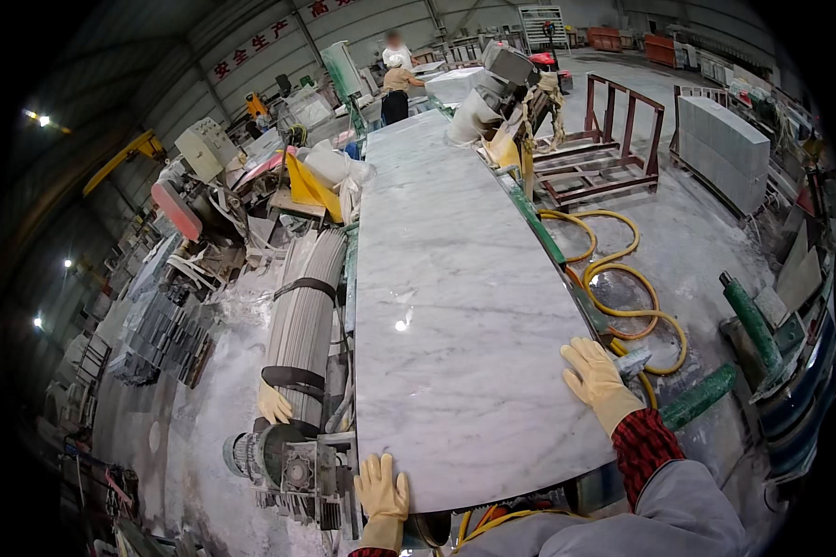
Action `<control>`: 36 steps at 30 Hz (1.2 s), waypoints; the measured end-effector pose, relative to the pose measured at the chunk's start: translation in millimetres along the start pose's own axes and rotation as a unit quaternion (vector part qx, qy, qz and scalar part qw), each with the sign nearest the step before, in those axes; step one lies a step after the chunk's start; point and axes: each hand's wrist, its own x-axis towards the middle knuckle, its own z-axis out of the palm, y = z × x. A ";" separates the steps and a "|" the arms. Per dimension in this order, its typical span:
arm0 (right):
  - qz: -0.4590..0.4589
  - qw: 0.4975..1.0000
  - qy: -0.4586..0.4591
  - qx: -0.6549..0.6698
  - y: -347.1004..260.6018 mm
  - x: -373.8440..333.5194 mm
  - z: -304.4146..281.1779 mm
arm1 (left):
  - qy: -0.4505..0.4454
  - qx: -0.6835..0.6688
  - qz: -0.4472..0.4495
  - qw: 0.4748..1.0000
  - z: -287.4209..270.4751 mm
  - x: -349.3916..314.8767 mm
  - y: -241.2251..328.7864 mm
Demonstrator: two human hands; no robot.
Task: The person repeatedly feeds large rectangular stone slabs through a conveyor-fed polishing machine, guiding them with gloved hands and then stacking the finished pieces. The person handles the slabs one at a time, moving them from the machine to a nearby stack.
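A long polished white stone slab [455, 306] with grey veins stretches away from me on a machine bed. My left hand [381, 492], in a cream rubber glove, lies at the slab's near left corner with fingers stretched out. My right hand [599, 381], gloved the same way, rests flat on the right edge, its fingers spread and pointing up the slab. Neither hand grips anything. Another cream glove [274, 402] shows beside the strapped grey roll on the left; whether a hand fills it I cannot tell.
A motor [249, 458] sits left of my left hand. Yellow hose [655, 306] coils on the wet floor at right, near a dark red metal rack [613, 153]. Stacked slabs [724, 148] stand beyond. At the far end, a co-worker [397, 90] stands beside the machine, another person behind.
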 end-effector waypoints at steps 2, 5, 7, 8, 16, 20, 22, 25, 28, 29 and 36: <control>0.009 1.000 -0.008 -0.003 3.5 3.7 5.7 | 0.005 0.010 -0.002 1.000 3.6 -3.1 -2.0; 0.024 0.998 -0.044 0.030 6.7 9.8 3.6 | -0.014 -0.004 -0.004 1.000 -2.5 -1.8 1.7; 0.009 1.000 -0.004 0.019 8.2 7.1 5.3 | 0.004 0.007 0.007 1.000 -3.5 -1.8 2.7; 0.002 1.000 0.016 0.013 8.5 4.8 5.8 | 0.013 0.012 0.014 1.000 -4.0 -1.9 3.6; 0.011 0.999 0.006 0.030 -8.5 -15.6 -14.5 | 0.014 0.018 0.007 1.000 1.2 -7.7 -1.6; 0.019 0.999 0.021 0.026 -29.3 -52.6 -34.1 | 0.027 0.018 0.018 0.999 6.5 -9.4 -4.2; 0.036 0.999 0.014 0.025 -41.2 -70.7 -41.8 | 0.004 -0.013 0.004 1.000 -8.3 -8.1 2.2; 0.078 0.995 0.060 0.003 -56.4 -100.7 -49.1 | 0.061 0.017 0.021 0.998 4.5 -11.0 -3.2; 0.115 0.986 0.103 -0.064 -61.9 -125.0 -36.8 | 0.042 -0.011 0.021 0.999 -1.6 -9.6 1.0; 0.128 0.984 0.105 -0.069 -64.9 -128.7 -35.2 | 0.035 -0.018 0.019 0.999 -4.8 -8.5 -0.2; 0.138 0.984 0.075 -0.080 -75.5 -161.5 -46.2 | 0.065 -0.048 0.056 0.995 7.0 -16.9 -10.8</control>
